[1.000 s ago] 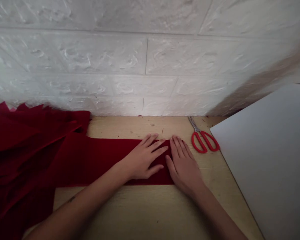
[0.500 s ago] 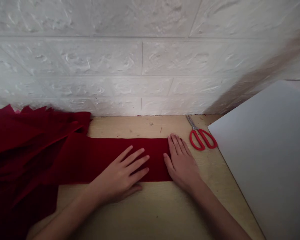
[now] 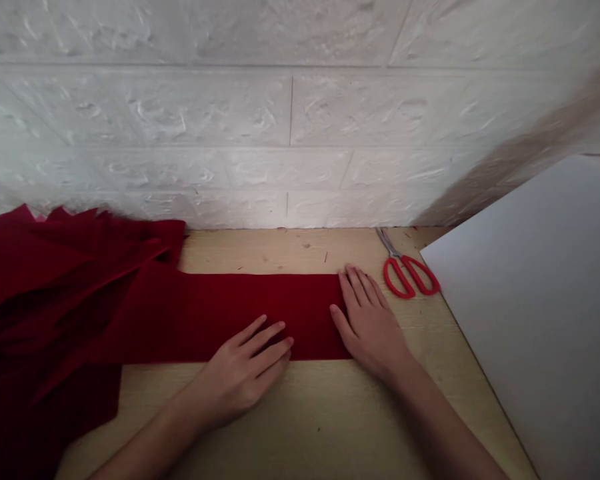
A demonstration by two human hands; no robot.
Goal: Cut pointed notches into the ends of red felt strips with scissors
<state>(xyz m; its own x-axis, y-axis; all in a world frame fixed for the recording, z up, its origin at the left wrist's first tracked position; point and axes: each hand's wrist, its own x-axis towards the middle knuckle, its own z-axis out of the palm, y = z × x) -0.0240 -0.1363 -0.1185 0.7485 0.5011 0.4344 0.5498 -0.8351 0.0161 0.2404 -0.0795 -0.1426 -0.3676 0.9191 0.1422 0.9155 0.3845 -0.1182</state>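
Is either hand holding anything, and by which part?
Nothing looks gripped: the right hand lies flat on the red cloth at its right end; the left hand is over its near edge.

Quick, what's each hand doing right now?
Left hand: open, fingers over the red fabric strip, thumb hidden.
Right hand: open, palm down on the strip's right end.

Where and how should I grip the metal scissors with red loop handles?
Probably by the red loop handles, from the near side: they lie toward the camera, while the grey metal blades point at the white brick-patterned wall. The right hand, on the dark-red fabric strip, is nearest.
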